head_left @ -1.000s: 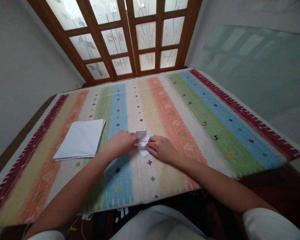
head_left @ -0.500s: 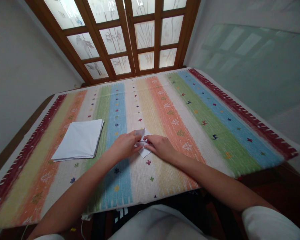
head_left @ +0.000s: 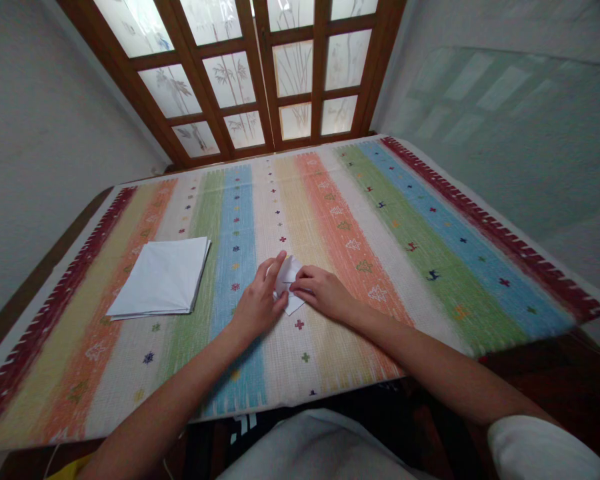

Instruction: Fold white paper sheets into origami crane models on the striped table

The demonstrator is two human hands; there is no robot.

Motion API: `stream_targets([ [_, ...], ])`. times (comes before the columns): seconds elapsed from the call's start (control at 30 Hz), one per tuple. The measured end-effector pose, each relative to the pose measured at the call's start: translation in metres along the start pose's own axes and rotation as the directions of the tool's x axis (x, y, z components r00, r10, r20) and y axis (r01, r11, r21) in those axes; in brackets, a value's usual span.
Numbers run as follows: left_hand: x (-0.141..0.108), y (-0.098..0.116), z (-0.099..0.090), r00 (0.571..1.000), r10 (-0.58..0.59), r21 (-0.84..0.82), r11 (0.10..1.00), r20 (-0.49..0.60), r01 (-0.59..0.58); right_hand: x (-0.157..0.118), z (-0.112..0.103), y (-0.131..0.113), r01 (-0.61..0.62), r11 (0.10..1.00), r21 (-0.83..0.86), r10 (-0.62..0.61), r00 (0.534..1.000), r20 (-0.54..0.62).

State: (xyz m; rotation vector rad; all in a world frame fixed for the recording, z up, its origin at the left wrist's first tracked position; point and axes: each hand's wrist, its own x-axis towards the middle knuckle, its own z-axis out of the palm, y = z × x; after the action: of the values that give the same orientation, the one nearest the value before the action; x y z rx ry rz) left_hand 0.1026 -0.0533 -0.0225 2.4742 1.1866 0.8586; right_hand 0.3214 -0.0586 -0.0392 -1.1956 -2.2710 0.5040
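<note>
A small folded white paper (head_left: pixel 294 305) lies on the striped tablecloth between my hands, one corner pointing toward me. My left hand (head_left: pixel 260 300) is at its left side, turned on edge, with the fingers raised and the thumb apart from them near the paper. My right hand (head_left: pixel 323 290) has its fingers pressed together on the paper's right side, pinching it. Part of the paper is hidden behind the fingers. To the left lies a stack of white square sheets (head_left: pixel 161 277).
The colourful striped tablecloth (head_left: pixel 290 200) covers a large table. Beyond its far edge stand wooden doors (head_left: pixel 270 87) with frosted panes. A pale green glass panel (head_left: pixel 510 133) is on the right wall.
My left hand has turned upright and its fingers have spread from their pinch on the paper. My right hand stays on the paper, its fingers closer together. The view has shifted slightly.
</note>
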Motion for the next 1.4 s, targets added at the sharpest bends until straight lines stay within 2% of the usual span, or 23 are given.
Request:
stream_targets([
  [0.13,-0.006,-0.006,0.013,0.992,-0.025,-0.115,0.993,-0.127,0.011,0.001,0.003,0.003,-0.017,1.0,-0.003,0.017,1.0,0.006],
  [0.3,-0.008,-0.008,0.022,0.986,-0.066,-0.196,0.98,-0.156,0.034,0.002,0.004,0.005,0.002,1.0,-0.031,-0.001,1.0,0.027],
  [0.5,-0.012,-0.008,0.022,0.99,-0.052,-0.13,0.991,-0.131,0.035,0.002,0.003,0.003,0.011,0.998,-0.069,-0.011,1.0,0.004],
  [0.63,-0.015,-0.008,0.021,0.99,-0.121,-0.133,0.985,-0.073,0.111,0.003,0.001,0.0,0.005,0.998,-0.057,-0.005,1.0,0.003],
  [0.73,-0.015,-0.008,0.02,0.989,-0.147,-0.17,0.975,-0.024,0.141,0.003,0.0,-0.002,-0.055,0.998,-0.017,0.054,0.999,-0.004],
  [0.87,-0.012,-0.008,0.019,0.993,-0.115,-0.143,0.983,-0.02,0.111,0.001,-0.001,-0.004,-0.163,0.987,0.003,0.163,0.985,-0.063],
  [0.97,-0.011,-0.008,0.019,0.995,-0.099,-0.125,0.987,-0.002,0.098,-0.003,-0.002,-0.004,-0.054,0.998,-0.021,0.051,0.992,-0.119],
  [1.1,-0.011,-0.01,0.02,0.996,-0.088,-0.104,0.991,0.004,0.088,-0.005,-0.002,-0.004,0.122,0.987,-0.107,-0.135,0.983,-0.124],
  [1.27,-0.011,-0.01,0.017,1.0,-0.021,-0.074,0.997,0.022,0.023,-0.003,-0.003,0.004,0.138,0.988,-0.068,-0.147,0.974,-0.17],
  [1.4,-0.011,-0.01,0.014,0.999,0.029,-0.024,0.999,0.035,-0.029,-0.003,-0.007,0.01,0.195,0.98,-0.036,-0.199,0.96,-0.196],
])
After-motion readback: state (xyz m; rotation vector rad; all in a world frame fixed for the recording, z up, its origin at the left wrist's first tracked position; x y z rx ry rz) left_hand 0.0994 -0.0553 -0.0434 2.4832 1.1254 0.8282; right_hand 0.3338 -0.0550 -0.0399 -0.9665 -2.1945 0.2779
